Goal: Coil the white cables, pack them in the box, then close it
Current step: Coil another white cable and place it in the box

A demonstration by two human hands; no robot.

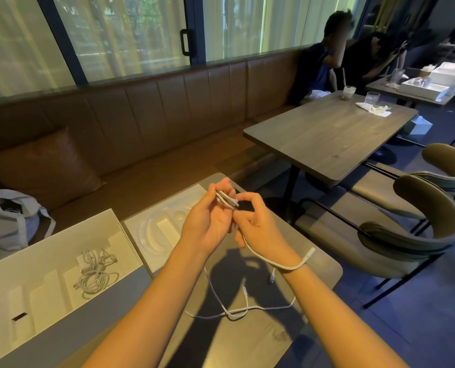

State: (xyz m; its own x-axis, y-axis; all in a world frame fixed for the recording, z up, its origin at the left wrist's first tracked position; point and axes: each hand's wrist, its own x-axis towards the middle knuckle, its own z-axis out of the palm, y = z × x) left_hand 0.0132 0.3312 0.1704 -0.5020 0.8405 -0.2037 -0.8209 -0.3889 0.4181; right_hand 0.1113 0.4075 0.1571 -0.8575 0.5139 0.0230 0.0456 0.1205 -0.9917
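My left hand (210, 221) pinches a small coil of white cable (227, 200) above the table. My right hand (255, 221) grips the same cable just below the coil. The cable's free tail (282, 265) drapes over my right wrist, its plug sticking out to the right. Another loose white cable (237, 312) lies tangled on the table under my arms. The white box (48, 261) lies open at the left, with coiled cables (96, 274) in its tray. Its second half (157, 235) sits beside it, holding a moulded insert.
A grey bag (11, 221) rests on the brown bench at far left. A second table (327, 134) with glasses and napkins stands behind right. Curved chairs (420, 229) stand to the right. People sit at the far end of the bench.
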